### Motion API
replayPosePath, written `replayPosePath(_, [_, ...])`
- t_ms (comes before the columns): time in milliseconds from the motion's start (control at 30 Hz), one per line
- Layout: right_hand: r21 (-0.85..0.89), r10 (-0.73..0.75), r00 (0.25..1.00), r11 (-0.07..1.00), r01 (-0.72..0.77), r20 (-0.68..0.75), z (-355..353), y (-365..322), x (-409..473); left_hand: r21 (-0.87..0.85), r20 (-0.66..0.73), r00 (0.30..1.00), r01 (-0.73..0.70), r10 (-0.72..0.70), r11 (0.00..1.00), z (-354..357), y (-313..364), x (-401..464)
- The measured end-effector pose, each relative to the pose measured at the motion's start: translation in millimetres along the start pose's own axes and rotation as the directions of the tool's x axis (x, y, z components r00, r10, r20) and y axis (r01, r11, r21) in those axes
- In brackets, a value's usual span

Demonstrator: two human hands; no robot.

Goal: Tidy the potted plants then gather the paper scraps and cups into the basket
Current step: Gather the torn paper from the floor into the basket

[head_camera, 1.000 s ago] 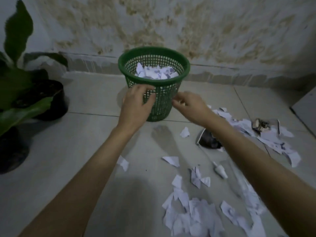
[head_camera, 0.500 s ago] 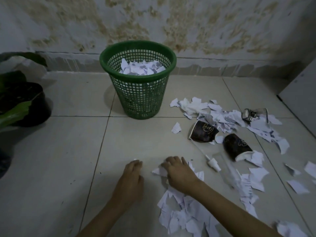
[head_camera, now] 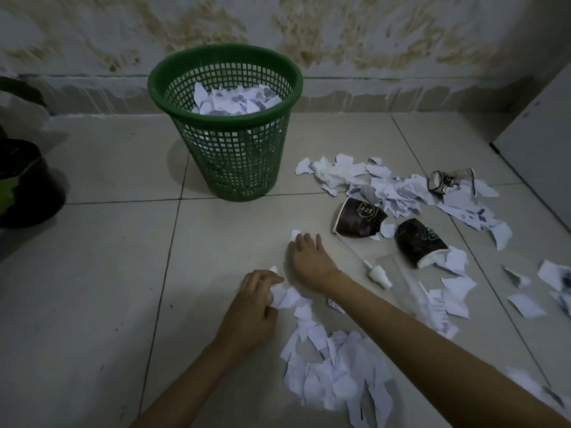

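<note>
Several paper scraps (head_camera: 285,296) were gripped in the curled left hand (head_camera: 251,307) on the floor, while a single scrap (head_camera: 295,234) was touched by the flat, relaxed right hand (head_camera: 307,257). The green basket (head_camera: 227,125), already part-filled with paper, was placed beyond them, with two dark cups (head_camera: 360,217) lying to its right.

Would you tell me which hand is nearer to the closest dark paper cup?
Right. The right hand lies just left of the dark paper cup; the left hand, gripping scraps, sits farther back.
</note>
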State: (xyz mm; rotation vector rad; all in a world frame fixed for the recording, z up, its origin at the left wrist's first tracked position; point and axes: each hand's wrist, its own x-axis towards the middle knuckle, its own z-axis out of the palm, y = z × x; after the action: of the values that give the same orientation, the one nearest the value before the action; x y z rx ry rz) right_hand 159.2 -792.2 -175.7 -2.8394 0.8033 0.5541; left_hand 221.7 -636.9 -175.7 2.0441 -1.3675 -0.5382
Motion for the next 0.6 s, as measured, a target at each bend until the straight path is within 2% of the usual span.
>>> replayPosePath(100, [0.003, -0.103, 0.994, 0.995, 0.103, 0.029, 18, -8, -48, 0.093, -0.018, 0.997, 0.077, -0.076, 0.993, 3, -1, -6])
replayPosePath(167, [0.03, -0.175, 0.982, 0.984, 0.174, 0.067, 25, -5, -77, 0.137, 0.023, 0.995, 0.096, -0.1, 0.986, 8, 0, -9])
replayPosePath(233, [0.146, -0.188, 0.982, 0.972, 0.182, 0.024, 28, 3, -104, 0.18, 0.143, 0.989, 0.004, -0.031, 0.984, 14, 2, -13])
replayPosePath(300, [0.316, -0.122, 0.989, 0.938, 0.14, -0.078, 32, 16, -131, 0.168, 0.246, 0.968, -0.1, 0.056, 0.981, 16, 5, -19])
replayPosePath(400, [0.518, 0.013, 0.991, 0.854, 0.058, -0.132, 47, 38, -180, 0.188, 0.27, 0.942, -0.257, 0.202, 0.948, 18, 2, -28])
replayPosePath(500, [0.401, 0.069, 0.997, 0.915, -0.054, -0.023, 73, 56, -227, 0.356, 0.362, 0.916, -0.309, 0.174, 0.882, 25, -5, -39])
replayPosePath(600, [0.239, 0.146, 0.987, 0.958, -0.159, 0.071, 102, 64, -251, 0.422, 0.41, 0.892, -0.372, 0.192, 0.827, 35, -3, -46])
